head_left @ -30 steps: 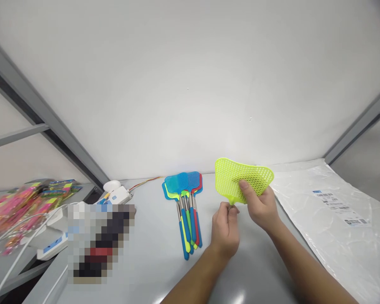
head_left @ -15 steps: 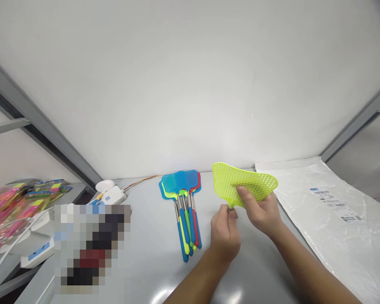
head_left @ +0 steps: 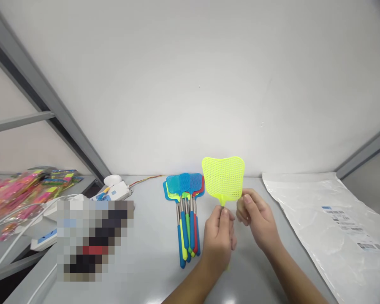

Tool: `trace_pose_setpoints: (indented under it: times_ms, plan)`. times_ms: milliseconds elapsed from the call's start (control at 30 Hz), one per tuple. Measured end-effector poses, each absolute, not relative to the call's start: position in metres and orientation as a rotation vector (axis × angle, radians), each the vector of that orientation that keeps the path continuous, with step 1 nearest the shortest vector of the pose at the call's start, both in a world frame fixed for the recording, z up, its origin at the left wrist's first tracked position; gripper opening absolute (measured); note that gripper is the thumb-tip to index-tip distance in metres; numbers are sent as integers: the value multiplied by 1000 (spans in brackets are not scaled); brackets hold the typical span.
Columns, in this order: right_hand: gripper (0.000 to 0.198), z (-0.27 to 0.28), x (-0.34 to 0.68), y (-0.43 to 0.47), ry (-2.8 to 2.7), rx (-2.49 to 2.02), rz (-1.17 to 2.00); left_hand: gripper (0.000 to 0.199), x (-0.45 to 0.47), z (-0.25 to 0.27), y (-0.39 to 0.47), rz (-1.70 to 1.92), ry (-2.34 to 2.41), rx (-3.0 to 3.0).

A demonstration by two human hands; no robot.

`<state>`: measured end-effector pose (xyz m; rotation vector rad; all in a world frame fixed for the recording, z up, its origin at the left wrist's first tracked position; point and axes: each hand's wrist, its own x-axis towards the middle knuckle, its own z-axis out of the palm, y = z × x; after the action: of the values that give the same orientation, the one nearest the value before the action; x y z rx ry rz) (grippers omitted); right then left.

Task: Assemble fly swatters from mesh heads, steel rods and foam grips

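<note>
A yellow-green fly swatter (head_left: 223,177) stands upright in my left hand (head_left: 218,234), whose fingers are wrapped round its shaft just below the mesh head. A bit of the handle shows beneath that hand. Beside the lower right corner of the head is my right hand (head_left: 256,217), its fingers curled in with the thumb over them. Nothing shows inside it, and I cannot tell whether it touches the mesh edge. To the left on the table lies a bunch of several fly swatters (head_left: 186,211) in blue, yellow, green and red, with metal shafts.
A white plastic mailing bag (head_left: 332,223) with a printed label covers the right side. At the left are a power strip (head_left: 115,192), cables, a pixelated patch and a pile of colourful packaged items (head_left: 34,194). A wall rises behind the grey table (head_left: 145,253).
My right hand has let go of the mesh head and moved down beside it. The head has turned flat towards me and straightened, while my left hand keeps hold. The view has shifted slightly.
</note>
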<state>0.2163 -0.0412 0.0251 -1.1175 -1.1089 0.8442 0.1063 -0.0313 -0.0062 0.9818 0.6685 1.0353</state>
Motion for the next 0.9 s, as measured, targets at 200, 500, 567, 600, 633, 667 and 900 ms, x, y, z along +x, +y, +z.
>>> trace_pose_setpoints:
  times_ms: [200, 500, 567, 600, 633, 667, 900]
  plan:
    - [34, -11, 200, -39, -1145, -1278, 933, 33, 98, 4, -12, 1229, 783, 889]
    - [33, -25, 173, -45, -1409, -1327, 1083, 42, 89, 2, -2, 1219, 763, 532]
    - [36, -24, 171, -47, -1472, -1328, 1062, 49, 85, 4, 2, 1232, 727, 515]
    - [37, -23, 170, -48, -1492, -1328, 1040, 50, 82, 5, 4, 1255, 715, 525]
    - [38, -22, 170, -48, -1505, -1332, 1016, 50, 79, 7, 7, 1281, 714, 545]
    - [39, -21, 169, -49, -1514, -1338, 998, 48, 76, 9, 9, 1301, 720, 564]
    - [33, -21, 167, -53, -1559, -1396, 951, 42, 55, 25, 29, 1440, 574, 380]
